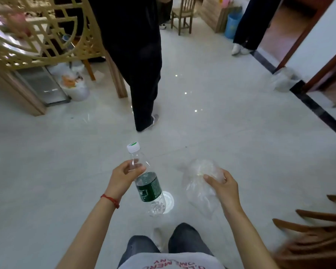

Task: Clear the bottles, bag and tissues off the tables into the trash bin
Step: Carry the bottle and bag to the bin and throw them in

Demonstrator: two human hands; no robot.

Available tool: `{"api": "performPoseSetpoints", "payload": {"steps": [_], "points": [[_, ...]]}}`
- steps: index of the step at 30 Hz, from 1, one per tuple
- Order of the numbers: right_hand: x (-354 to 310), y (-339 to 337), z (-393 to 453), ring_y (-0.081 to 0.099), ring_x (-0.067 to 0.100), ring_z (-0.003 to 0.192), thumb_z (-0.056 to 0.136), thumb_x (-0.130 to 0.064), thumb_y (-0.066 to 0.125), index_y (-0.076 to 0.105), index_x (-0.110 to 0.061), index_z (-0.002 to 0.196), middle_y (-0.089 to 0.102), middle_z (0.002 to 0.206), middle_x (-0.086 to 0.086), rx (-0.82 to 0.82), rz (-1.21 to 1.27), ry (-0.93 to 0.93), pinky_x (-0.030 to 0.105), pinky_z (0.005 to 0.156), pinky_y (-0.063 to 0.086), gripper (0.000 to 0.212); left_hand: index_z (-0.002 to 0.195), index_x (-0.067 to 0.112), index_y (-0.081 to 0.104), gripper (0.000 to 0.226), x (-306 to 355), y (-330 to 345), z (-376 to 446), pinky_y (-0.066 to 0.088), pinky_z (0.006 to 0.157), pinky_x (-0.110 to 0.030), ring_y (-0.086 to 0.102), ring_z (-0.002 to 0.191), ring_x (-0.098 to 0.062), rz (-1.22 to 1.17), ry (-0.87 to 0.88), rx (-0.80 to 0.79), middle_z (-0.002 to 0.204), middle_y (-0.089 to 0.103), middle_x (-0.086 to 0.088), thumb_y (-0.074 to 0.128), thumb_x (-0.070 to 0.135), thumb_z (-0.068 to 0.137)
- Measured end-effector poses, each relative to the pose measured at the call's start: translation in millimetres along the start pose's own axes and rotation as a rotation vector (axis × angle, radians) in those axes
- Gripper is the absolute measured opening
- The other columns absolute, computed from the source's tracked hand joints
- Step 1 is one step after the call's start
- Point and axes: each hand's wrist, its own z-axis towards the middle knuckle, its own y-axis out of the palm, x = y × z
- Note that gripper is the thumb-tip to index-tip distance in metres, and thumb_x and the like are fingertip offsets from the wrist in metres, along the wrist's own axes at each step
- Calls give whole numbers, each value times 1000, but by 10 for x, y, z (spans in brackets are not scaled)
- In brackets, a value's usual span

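Carrying a bottle and a bag across the floor toward a bin.

My left hand [124, 175] grips the bottle [145, 181] at its shoulder, cap tilted up and away; my right hand [223, 186] pinches the clear bag [199, 183], contents unclear. A white bin [74, 84] lies far ahead-left, nearer my left; a blue bin [233, 25] far right.

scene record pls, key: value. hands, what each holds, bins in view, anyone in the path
left hand: grips a plastic bottle near its neck, white cap on, tilted
right hand: holds a clear plastic bag, crumpled
white bin: on the floor by the lattice screen, lined and holding trash
blue bin: far end, by the wall
path: person in black trousers stands directly ahead
floor: pale glossy tile
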Motion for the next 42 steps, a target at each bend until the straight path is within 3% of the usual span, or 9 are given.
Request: {"api": "performPoseSetpoints", "payload": {"steps": [3,8,10,15,18,23,27,31,42], "points": [[-131,69,316,59,23,100,73,-15,77,57,-14,116,62,111,5,42,-3,8,28,77,48,47,99,20,63,25,147,91,425,49,93,-42,62,103,-26,22,-7,-23,106,67,-9,72,14,77],[-417,93,903,60,15,88,74,-13,76,57,-13,116,62,105,3,73,43,14,13,58,46,46,93,24,63,20,462,409,1164,48,95,-45,62,101,-23,51,-8,-71,101,67,2,70,14,77],[-538,55,1143,60,15,87,74,-14,76,57,-12,117,62,105,4,94,58,21,15,61,46,47,94,22,63,20,618,608,1433,48,95,-44,62,99,-23,52,-4,-103,99,66,6,70,13,77],[-724,-187,1648,60,22,102,73,-16,78,56,-14,122,62,113,5,193,122,52,28,78,50,54,93,26,62,25,1053,1234,1992,49,91,-39,62,101,-25,129,21,-242,104,66,-5,75,17,73],[-811,-406,1846,60,21,96,73,-14,77,56,-12,120,62,111,6,280,168,62,24,72,49,52,93,28,62,25,1253,1662,2274,48,93,-41,62,103,-26,167,36,-332,108,66,-9,75,19,74],[-834,-813,1950,59,13,82,75,-9,75,56,-12,116,60,99,2,477,287,108,10,51,47,46,103,23,60,48,1491,2451,2552,48,93,-40,61,104,-25,292,45,-550,110,66,-9,78,35,61],[-802,-1120,1937,56,16,89,76,-10,74,54,-13,120,57,107,3,655,377,137,11,55,46,48,109,16,59,33,1619,3129,2688,47,91,-36,60,104,-24,389,90,-726,110,64,-8,70,19,78],[-786,-1363,1985,58,10,83,76,-8,74,55,-12,121,59,104,2,812,428,138,7,55,48,49,114,9,59,36,1819,3715,2815,47,89,-34,60,102,-24,431,141,-849,108,64,-10,68,15,80],[-1019,-1927,2774,56,17,88,75,-15,75,54,-12,121,58,107,4,1011,465,204,12,55,45,51,110,7,60,32,2261,5093,3416,48,78,-28,61,95,-22,505,167,-1038,99,66,-3,68,13,79]]}}
